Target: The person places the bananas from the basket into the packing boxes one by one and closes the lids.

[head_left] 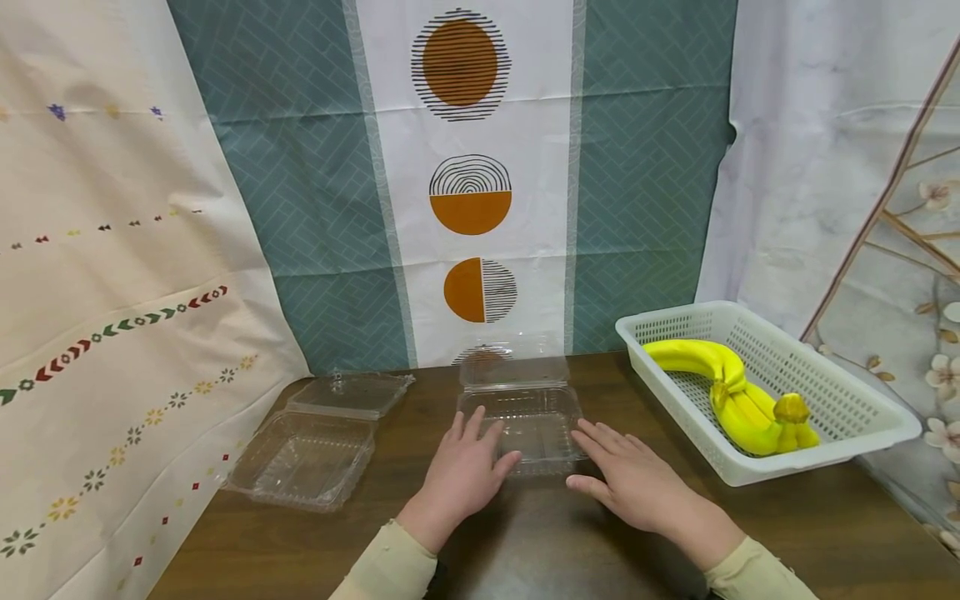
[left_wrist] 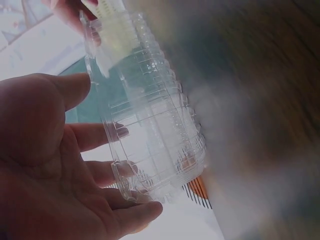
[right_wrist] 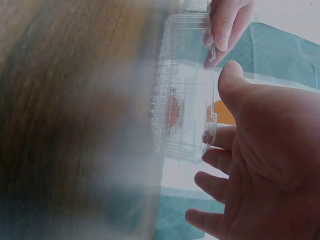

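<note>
A clear plastic clamshell box (head_left: 536,425) sits on the table with its lid (head_left: 517,362) tipped back toward the wall cloth. My left hand (head_left: 465,475) is at its left side, fingers spread and fairly straight. In the left wrist view, these fingers lie along the rim of the box (left_wrist: 150,110), the thumb apart from the others. On the opposite side, my right hand (head_left: 633,482) has its fingertips right at the rim. The right wrist view shows its fingers loosely extended beside the box (right_wrist: 185,90). Neither hand grips it.
Another clear clamshell box (head_left: 307,462) lies with its lid raised at the left, near the patterned cloth. At the right stands a white slotted basket (head_left: 678,408) holding yellow bananas (head_left: 693,357). A patterned cloth (head_left: 300,167) hangs behind the brown table (head_left: 517,558).
</note>
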Motion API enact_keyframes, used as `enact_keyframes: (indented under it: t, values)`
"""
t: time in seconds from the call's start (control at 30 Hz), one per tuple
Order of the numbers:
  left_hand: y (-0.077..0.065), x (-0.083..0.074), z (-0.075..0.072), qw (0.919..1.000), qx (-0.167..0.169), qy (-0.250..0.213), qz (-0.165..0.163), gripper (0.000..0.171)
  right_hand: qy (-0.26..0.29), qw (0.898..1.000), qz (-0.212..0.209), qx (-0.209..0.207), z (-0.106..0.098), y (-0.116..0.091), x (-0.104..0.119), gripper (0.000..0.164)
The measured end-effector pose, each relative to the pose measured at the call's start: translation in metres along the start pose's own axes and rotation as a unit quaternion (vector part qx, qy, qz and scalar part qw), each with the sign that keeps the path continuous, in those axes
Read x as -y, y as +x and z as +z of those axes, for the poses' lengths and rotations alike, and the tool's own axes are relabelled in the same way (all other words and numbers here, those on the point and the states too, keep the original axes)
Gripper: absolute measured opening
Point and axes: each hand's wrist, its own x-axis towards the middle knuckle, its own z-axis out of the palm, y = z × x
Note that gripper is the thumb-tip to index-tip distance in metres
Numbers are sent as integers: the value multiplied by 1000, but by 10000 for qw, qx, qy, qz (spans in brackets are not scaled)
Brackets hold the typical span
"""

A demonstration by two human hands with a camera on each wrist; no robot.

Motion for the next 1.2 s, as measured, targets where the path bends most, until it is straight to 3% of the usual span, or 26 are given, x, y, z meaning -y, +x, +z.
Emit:
enact_keyframes:
  t: [1.2]
  values:
    - [5,-21,5,9997,-6,109,214,57,-201,9995,-19,-250,-9,-11,-17,77]
